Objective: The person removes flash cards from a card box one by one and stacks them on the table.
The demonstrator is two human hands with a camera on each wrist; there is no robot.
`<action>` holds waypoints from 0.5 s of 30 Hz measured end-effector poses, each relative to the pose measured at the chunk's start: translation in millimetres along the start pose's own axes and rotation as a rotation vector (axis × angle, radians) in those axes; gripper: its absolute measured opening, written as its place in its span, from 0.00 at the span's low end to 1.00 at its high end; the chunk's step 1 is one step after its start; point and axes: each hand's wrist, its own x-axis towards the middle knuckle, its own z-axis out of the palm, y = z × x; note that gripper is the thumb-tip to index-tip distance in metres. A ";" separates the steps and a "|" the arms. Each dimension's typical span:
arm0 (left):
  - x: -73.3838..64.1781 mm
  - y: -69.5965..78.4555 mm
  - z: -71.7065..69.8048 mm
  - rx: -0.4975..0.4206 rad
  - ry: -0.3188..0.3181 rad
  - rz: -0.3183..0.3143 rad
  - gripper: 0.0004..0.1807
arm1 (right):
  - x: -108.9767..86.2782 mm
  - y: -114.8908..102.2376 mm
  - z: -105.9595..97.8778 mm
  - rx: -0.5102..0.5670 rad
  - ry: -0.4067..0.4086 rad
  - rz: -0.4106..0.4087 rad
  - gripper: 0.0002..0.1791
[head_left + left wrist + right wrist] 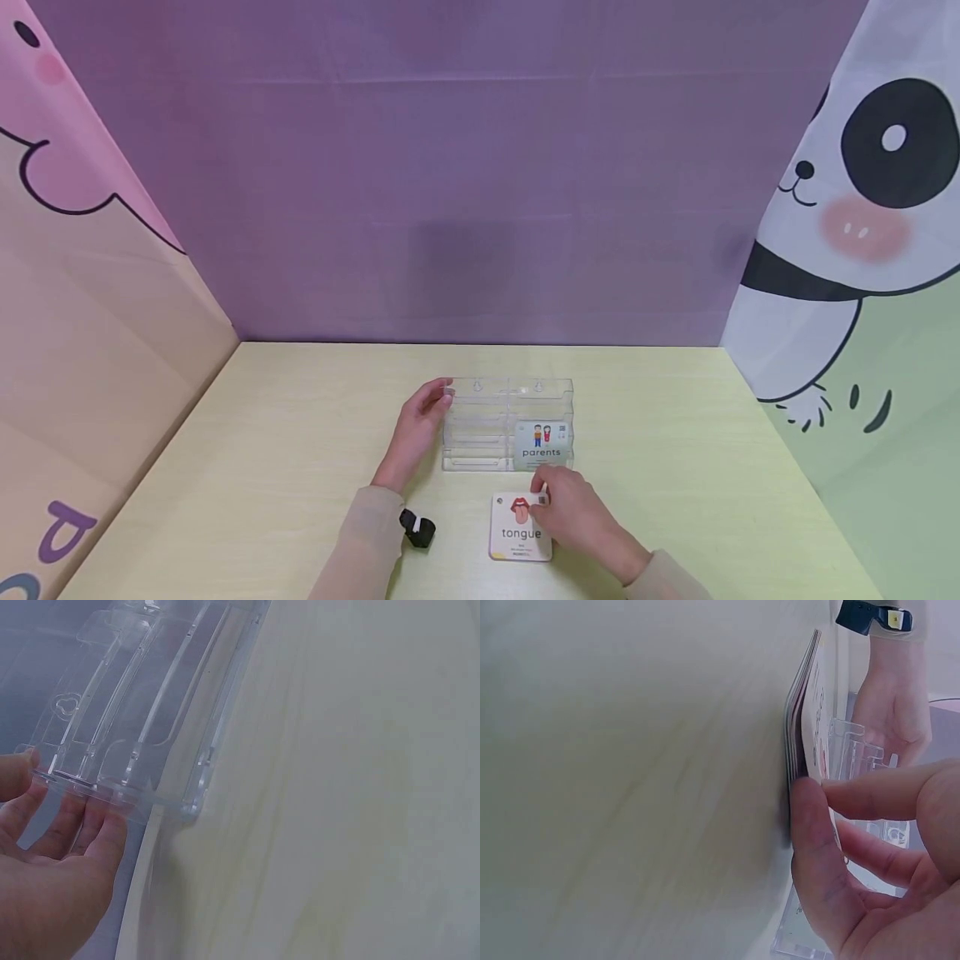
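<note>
A clear plastic card rack with tiered pockets in two columns stands on the table. My left hand grips its left side, thumb and fingers on opposite faces of the edge in the left wrist view. A "parents" flashcard sits in the lower right pocket. In front of the rack lies a stack of flashcards, topped by a "tongue" flashcard. My right hand pinches this top card at its right edge, and a narrow dark gap shows beneath it in the right wrist view.
A black strap-mounted device is at the left wrist, beside the sleeve. Light wooden tabletop surrounds the rack and cards. A purple backdrop rises behind, with printed panels at both sides.
</note>
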 end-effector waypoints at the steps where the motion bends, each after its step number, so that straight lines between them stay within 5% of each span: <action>1: 0.2 -0.3 0.1 0.001 0.000 -0.001 0.21 | 0.3 0.1 0.2 0.004 -0.004 0.004 0.09; 15: 0.7 0.1 -1.1 -0.005 0.000 -0.017 0.20 | 5.2 3.3 4.6 -0.015 -0.017 0.017 0.08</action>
